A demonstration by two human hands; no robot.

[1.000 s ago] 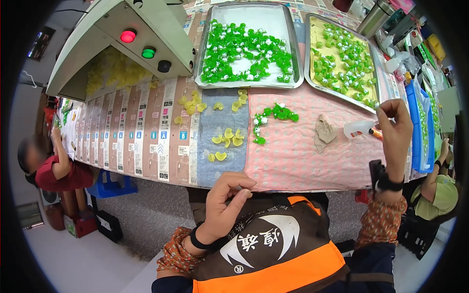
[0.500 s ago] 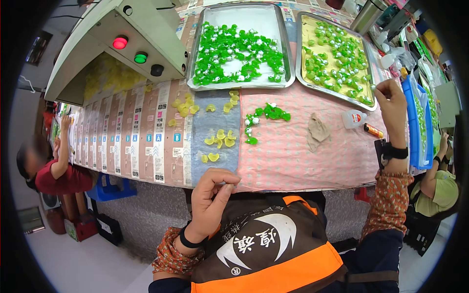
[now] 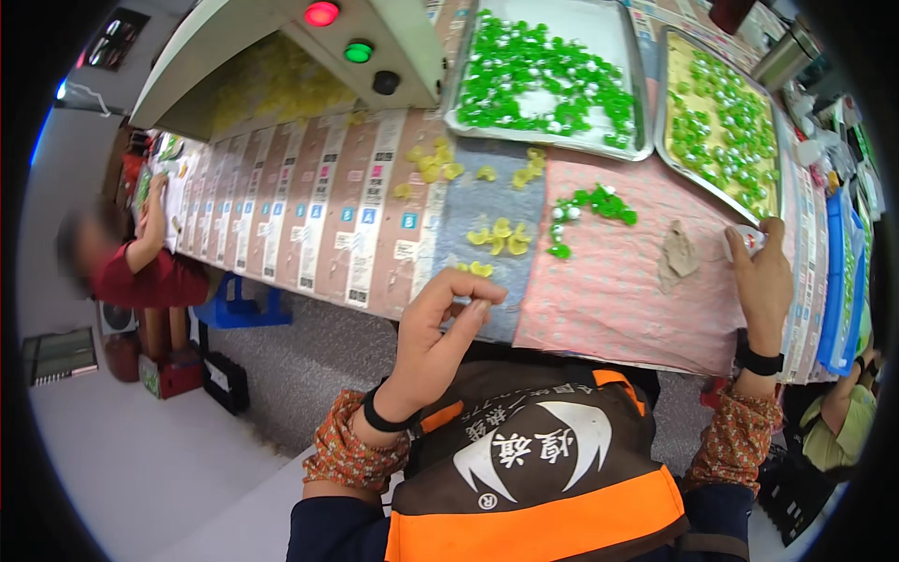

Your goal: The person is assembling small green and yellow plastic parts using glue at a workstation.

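Observation:
My left hand (image 3: 440, 328) hovers at the table's front edge, fingers curled and thumb close to the index finger. Whatever it may hold is too small to make out. Just beyond lie several curved yellow translucent pieces (image 3: 501, 236) on a grey-blue cloth (image 3: 468, 197). At the right, my right hand (image 3: 763, 281) has its thumb and fingers around a small clear bottle (image 3: 749, 240), partly covered by them. A crumpled beige rag (image 3: 677, 255) lies beside it. Between the hands, a few green pieces with white balls (image 3: 599, 201) rest on a pink cloth (image 3: 618, 300).
Two metal trays stand behind: one (image 3: 637, 153) with green-and-white pieces on white lining, another (image 3: 667, 155) on yellow lining. A grey machine (image 3: 281, 56) with red and green lamps stands at the left. A blue bin (image 3: 836, 309) is far right. Other people sit at both sides.
My right hand has come from the corner of the right tray toward me, onto the small bottle. My left hand keeps its curled shape. The whole view has shifted, moving the table rightward in the picture.

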